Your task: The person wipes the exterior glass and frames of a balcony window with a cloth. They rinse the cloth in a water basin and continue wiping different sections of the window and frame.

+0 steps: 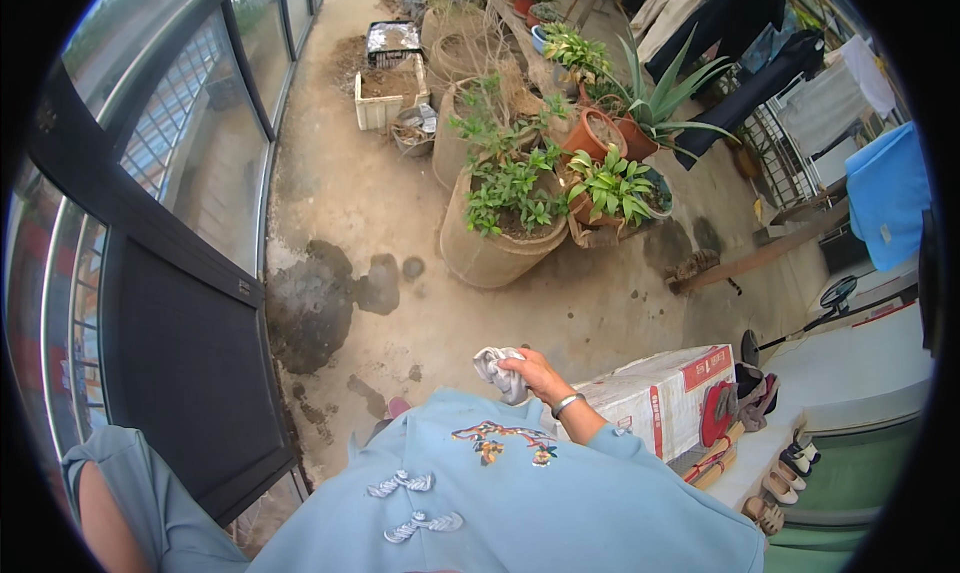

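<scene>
A crumpled pale cloth (502, 370) is gripped in my right hand (534, 374), held in front of my body near the hem of my light blue embroidered top (420, 490). A silver bangle (568, 403) circles that wrist. My left hand is out of view; only part of the left arm, bare below the blue sleeve, shows at the lower left, close to a dark door panel (187, 370). Beyond my right hand lies a concrete floor (450, 318) with dark wet patches.
Ahead stand large planters (495, 254) with leafy plants and a potted aloe (664, 104). White and black crates (364, 111) are near the windows. A large carton (637, 400), shoes (784, 483) and a wooden beam (772, 246) lie to the right; laundry (889, 198) hangs beyond.
</scene>
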`<state>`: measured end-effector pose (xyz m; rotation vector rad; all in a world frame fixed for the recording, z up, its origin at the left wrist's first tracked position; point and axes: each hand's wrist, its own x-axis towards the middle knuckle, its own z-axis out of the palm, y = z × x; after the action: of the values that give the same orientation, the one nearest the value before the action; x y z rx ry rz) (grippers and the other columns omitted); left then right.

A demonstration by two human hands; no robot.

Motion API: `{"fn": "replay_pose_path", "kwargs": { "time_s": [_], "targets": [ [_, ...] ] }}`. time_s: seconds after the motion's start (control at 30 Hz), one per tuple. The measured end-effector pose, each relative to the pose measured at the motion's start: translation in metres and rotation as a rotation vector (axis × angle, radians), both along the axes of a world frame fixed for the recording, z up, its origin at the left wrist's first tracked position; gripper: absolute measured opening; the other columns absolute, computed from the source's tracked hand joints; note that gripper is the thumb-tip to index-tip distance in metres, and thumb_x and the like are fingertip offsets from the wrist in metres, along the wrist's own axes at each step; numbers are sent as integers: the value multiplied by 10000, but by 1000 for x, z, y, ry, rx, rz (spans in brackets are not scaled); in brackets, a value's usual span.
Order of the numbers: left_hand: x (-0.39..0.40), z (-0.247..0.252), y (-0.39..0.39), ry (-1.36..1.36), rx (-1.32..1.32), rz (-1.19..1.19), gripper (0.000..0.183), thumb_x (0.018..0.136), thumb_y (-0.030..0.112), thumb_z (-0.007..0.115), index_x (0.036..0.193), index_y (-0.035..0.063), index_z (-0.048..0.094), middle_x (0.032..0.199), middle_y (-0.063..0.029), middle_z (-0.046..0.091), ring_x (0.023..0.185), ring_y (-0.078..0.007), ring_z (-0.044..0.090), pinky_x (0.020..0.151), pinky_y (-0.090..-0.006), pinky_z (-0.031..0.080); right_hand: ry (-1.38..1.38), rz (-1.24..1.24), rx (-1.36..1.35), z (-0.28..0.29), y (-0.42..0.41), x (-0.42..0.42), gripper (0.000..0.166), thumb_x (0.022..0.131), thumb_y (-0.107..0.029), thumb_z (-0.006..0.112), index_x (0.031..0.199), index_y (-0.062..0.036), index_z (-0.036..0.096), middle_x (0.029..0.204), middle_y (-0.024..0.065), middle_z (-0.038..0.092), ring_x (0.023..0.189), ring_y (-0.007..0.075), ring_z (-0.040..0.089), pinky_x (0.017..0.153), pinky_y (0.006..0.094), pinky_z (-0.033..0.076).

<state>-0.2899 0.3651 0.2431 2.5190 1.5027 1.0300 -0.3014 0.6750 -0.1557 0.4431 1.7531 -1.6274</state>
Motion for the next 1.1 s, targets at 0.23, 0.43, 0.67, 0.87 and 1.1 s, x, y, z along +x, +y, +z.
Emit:
{"fn": "replay_pose_path", "kwargs": {
  "time_s": [0.23, 0.43, 0.67, 0.87, 1.1],
  "targets": [
    [2, 9, -17, -19, 18, -118, 148, 843, 71, 501, 768, 5, 609, 712, -92, 576, 599, -207, 565, 531, -316, 462, -5, -109, 17, -8, -18, 27, 311, 838, -196, 688, 1066, 8, 632, 945, 44, 657, 840, 127, 602, 741, 275, 494],
    [-19, 12, -17, -68, 71, -265, 149, 844, 71, 500, 773, 4, 612, 712, -93, 576, 598, -208, 565, 532, -316, 463, -97, -254, 38, -13, -6, 57, 320, 822, -177, 705, 1074, 7, 633, 965, 61, 668, 832, 143, 639, 720, 287, 524],
    [-41, 24, 11, -72, 78, -373, 151, 846, 72, 499, 778, 3, 616, 712, -94, 577, 596, -208, 565, 533, -317, 464, -105, -366, -33, -24, 22, 54, 389, 808, -148, 709, 1142, 30, 618, 1015, 90, 678, 868, 163, 657, 756, 295, 535],
    [-89, 31, 75, -83, 29, -481, 153, 847, 72, 499, 782, 2, 618, 711, -95, 578, 595, -209, 565, 534, -317, 466, -81, -497, -126, -27, 58, 29, 379, 815, -158, 704, 1132, 31, 620, 1017, 100, 678, 889, 168, 655, 773, 298, 532],
    [-167, 31, 189, -112, 13, -676, 156, 849, 72, 498, 787, 0, 622, 711, -96, 579, 593, -209, 566, 535, -318, 467, -38, -592, -71, -17, 132, -5, 402, 800, -212, 722, 1106, 32, 629, 972, 84, 678, 866, 153, 635, 757, 285, 506]
  ]
}}
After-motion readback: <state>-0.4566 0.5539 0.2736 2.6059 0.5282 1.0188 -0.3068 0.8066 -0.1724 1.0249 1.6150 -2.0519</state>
